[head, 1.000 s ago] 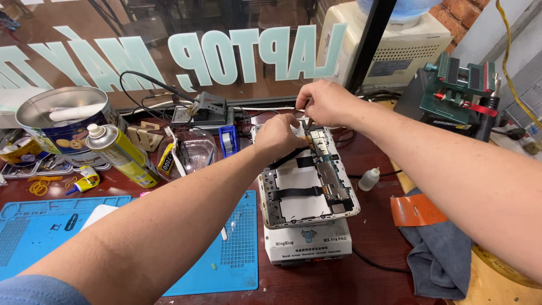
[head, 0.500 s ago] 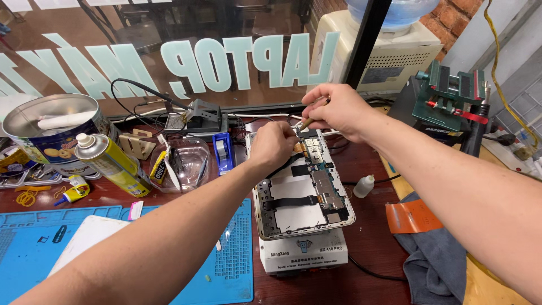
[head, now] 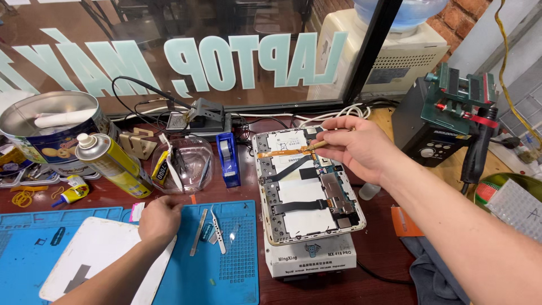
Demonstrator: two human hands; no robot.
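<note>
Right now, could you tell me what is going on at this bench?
A person is working on an opened tablet lying face down on a white heating block. The right hand holds an orange flex cable over its top end. The left hand rests on the blue mat, beside metal tweezers.

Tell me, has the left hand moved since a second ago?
Yes. The left hand has left the opened tablet and dropped down-left onto the blue mat, beside the white panel.
</note>
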